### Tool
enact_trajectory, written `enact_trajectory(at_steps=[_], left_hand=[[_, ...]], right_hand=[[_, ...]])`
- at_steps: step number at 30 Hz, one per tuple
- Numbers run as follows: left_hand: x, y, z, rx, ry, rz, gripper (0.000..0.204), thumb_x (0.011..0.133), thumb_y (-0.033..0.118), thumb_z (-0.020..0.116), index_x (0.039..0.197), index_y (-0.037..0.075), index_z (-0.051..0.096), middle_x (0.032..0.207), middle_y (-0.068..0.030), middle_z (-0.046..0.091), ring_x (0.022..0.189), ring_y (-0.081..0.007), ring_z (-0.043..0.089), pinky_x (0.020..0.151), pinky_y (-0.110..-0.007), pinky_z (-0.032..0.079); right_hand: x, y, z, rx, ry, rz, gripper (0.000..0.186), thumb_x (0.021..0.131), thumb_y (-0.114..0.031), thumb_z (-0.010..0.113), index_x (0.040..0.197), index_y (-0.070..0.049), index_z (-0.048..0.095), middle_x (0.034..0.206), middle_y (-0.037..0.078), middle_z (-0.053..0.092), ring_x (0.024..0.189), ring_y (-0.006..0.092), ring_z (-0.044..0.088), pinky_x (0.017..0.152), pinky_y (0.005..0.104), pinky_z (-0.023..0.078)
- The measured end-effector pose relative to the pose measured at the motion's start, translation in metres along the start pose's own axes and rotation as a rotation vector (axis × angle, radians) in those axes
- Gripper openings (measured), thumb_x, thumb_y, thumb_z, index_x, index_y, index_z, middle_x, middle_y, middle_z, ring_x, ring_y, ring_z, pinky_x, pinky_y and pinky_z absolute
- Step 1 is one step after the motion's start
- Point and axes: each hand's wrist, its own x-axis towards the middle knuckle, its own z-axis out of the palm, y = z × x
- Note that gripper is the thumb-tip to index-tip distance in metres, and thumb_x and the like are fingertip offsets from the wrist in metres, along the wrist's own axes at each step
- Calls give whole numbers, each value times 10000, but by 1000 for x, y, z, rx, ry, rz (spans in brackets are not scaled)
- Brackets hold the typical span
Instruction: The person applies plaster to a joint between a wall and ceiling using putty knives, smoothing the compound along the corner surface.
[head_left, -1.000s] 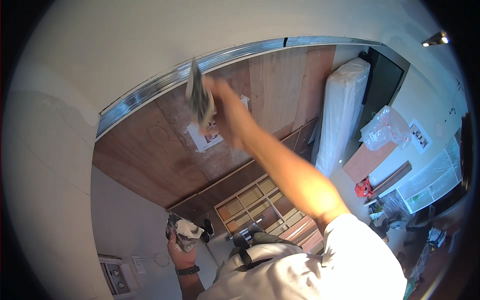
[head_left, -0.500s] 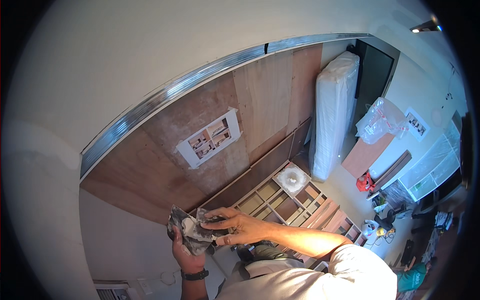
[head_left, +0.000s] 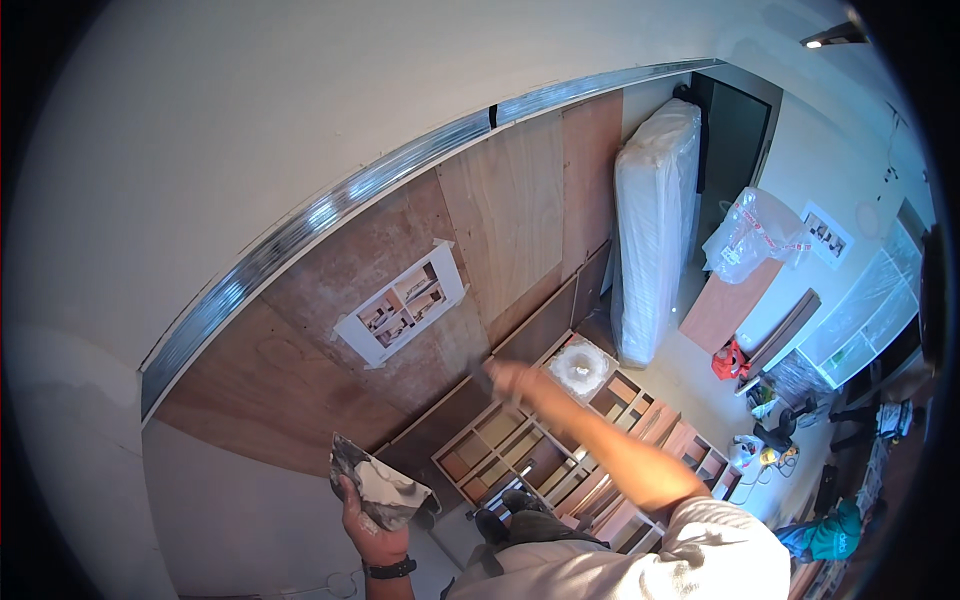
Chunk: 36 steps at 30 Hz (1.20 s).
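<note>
My left hand point(head_left: 372, 532), with a dark band on its wrist, grips a flat, smeared filling board point(head_left: 345, 460) at the lower left. White putty point(head_left: 388, 487) covers much of its face. To the right and higher, my right hand point(head_left: 512, 384) is stretched out in front of the plywood wall point(head_left: 500, 210). It is blurred by motion. At its fingertips shows the grey smear of a putty scraper point(head_left: 482, 374), apart from the board; its exact shape is lost in the blur.
A metal channel point(head_left: 330, 205) runs between the pale surface above and the plywood. A taped paper sheet point(head_left: 402, 303) hangs on the wood. Below lies a wooden grid frame point(head_left: 500, 430). A wrapped mattress-like slab point(head_left: 655, 235) stands behind; a person in green point(head_left: 835, 535) is far right.
My right hand has lifted the scraper off the board and swung up and right toward the plywood. My left hand still holds the board, now with its putty face uncovered. The view has shifted slightly.
</note>
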Motion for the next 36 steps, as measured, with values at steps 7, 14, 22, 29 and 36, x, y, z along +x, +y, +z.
enact_trajectory(at_steps=[7,14,22,29,36], left_hand=[[7,1,-6,42,93,-7,379,1075,357,544,1344,92,575,1272,-68,671,1157,-246,648,1001,-445,522],[-6,-2,-37,107,197,2,390,1075,335,545,1369,80,567,1297,-67,663,1171,-244,641,1026,-441,508],[-25,12,-68,140,255,77,388,1075,333,543,1363,75,570,1316,-69,658,1206,-253,629,1058,-451,489],[-28,23,-78,115,311,43,374,1069,332,548,1341,78,583,1288,-75,671,1193,-261,638,1033,-471,507],[-31,30,-78,53,296,31,359,1069,336,545,1316,80,593,1248,-86,679,1142,-268,654,991,-465,530]], right_hand=[[122,-239,-151,20,503,-382,691,863,-610,668,1342,-116,605,1266,106,616,1108,310,584,858,521,481],[191,-354,-183,-10,801,-396,861,803,-633,728,1420,-69,518,1353,163,561,1246,426,489,965,622,428],[239,-362,-163,5,914,-439,664,826,-547,748,1205,-10,657,1257,174,599,1176,341,560,981,605,453],[245,-333,-94,-270,986,-541,487,839,-570,678,927,-104,788,870,68,716,889,210,645,844,380,484],[234,-302,-9,-466,1044,-709,574,849,-565,671,1181,-110,783,1069,125,771,1057,272,691,969,361,493]])
